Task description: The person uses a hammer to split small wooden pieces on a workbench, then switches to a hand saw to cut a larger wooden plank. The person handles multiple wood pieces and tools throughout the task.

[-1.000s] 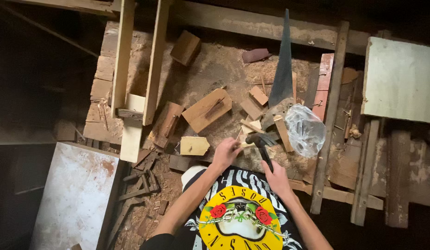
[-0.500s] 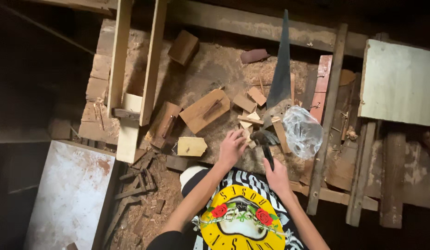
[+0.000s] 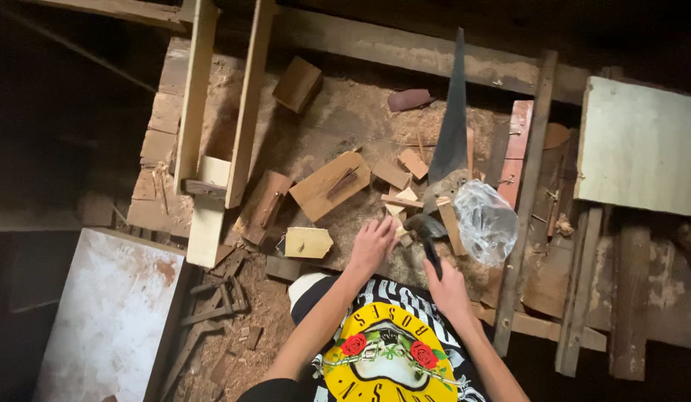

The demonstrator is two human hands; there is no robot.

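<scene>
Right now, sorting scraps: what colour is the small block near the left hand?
Pale yellow block, head view.
</scene>
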